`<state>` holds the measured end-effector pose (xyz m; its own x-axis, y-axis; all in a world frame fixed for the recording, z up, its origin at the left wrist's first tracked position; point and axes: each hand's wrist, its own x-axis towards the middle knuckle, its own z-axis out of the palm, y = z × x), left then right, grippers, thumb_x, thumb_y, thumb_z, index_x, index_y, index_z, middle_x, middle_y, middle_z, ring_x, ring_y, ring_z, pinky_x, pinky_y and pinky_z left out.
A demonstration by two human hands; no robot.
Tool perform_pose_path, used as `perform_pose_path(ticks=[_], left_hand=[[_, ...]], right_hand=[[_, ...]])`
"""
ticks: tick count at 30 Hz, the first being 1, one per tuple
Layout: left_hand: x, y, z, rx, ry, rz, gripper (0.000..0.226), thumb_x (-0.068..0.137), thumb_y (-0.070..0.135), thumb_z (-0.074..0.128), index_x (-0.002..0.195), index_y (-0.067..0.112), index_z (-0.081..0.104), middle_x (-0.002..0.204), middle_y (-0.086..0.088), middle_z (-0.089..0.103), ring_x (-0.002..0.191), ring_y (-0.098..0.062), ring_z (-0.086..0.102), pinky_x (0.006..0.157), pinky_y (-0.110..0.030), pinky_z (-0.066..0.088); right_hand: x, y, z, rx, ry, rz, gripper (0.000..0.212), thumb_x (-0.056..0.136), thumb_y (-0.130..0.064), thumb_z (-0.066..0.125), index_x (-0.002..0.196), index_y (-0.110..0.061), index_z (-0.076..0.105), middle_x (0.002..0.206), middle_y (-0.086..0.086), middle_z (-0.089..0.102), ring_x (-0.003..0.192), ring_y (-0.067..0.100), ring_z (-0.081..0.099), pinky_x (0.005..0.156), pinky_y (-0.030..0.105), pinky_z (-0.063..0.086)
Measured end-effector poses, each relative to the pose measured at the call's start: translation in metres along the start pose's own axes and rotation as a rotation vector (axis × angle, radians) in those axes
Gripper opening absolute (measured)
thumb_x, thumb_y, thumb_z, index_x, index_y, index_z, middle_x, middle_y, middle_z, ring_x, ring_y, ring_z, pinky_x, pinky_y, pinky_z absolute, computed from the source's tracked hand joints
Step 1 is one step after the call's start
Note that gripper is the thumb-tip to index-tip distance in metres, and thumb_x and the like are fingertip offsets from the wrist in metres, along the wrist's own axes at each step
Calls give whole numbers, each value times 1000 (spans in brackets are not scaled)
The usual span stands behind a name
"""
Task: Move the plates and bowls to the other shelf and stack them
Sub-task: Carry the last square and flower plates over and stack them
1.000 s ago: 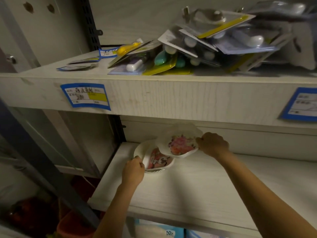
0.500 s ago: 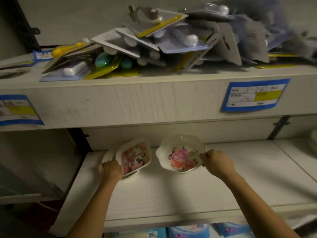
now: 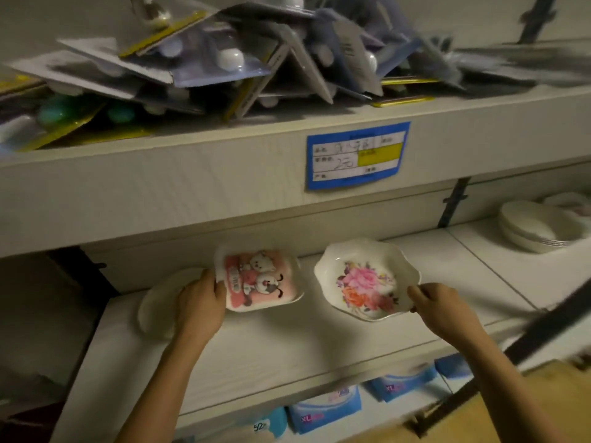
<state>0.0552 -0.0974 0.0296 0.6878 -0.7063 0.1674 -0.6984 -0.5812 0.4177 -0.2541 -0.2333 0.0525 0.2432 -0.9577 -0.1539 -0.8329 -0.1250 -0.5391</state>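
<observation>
In the head view, two decorated dishes are held above the pale wooden middle shelf [image 3: 319, 340]: a white squarish dish with a pink cartoon-animal print [image 3: 260, 281] and a white scallop-edged dish with a pink-and-orange flower print [image 3: 367, 281], side by side and apart, both tilted toward the camera. One plain white plate [image 3: 156, 302] lies on the same shelf at its left end, partly behind the left wrist. The left hand [image 3: 201, 302] reaches up from below, thumb over the cartoon dish's left rim and fingers hidden beneath, pinching it. The right hand [image 3: 438, 306] pinches the flower dish at its lower right rim, forearm stretched out from the lower right. On the adjoining shelf section to the right of the middle shelf sits one stack of plain white bowls [image 3: 531, 231]; their number cannot be counted. Above the middle shelf, the upper board carries one blue-bordered price label [image 3: 356, 155] and a heap of blister-packed goods [image 3: 224, 65]. Against half a second ago, the two dishes stand wider apart, and the view has swung right, bringing the bowl stack into sight.
</observation>
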Motion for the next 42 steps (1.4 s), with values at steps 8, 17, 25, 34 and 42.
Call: perform_pose_path(ticks=[8,17,25,34,42], left_hand=[[-42,119,25,-89,-73,365,18,94,17,42,87,8,55,91,-14,70,78,-30,62,73,-34,44],[-110,253,79,-171,-228,493,17,95,26,38,84,17,47,90,-7,66,82,-23,60,70,-33,49],[-192,365,116,-237,-277,502,20,95,25,39,86,11,50,84,-4,59,73,-16,53,57,-25,39],[-245,479,155,-294,-313,489,21,96,24,37,79,14,41,72,2,57,60,-4,49,46,-17,32],[-235,557,196,-261,-337,464,21,97,24,34,82,10,39,68,0,54,60,-11,54,45,-23,39]], right_hand=[[-40,106,-60,34,139,189,37,94,-33,43,84,-8,69,81,12,69,74,29,63,74,45,54],[-84,243,-143,56,269,348,40,93,-29,46,62,-10,61,70,12,66,71,33,60,65,39,47],[-104,368,-219,42,305,386,39,93,-29,46,82,-1,69,64,5,65,63,26,59,66,42,49],[-103,469,-289,46,353,429,39,94,-27,45,82,5,65,80,21,67,75,34,61,75,48,49],[-53,524,-334,126,350,433,40,94,-25,45,87,9,65,80,24,66,77,37,60,68,42,46]])
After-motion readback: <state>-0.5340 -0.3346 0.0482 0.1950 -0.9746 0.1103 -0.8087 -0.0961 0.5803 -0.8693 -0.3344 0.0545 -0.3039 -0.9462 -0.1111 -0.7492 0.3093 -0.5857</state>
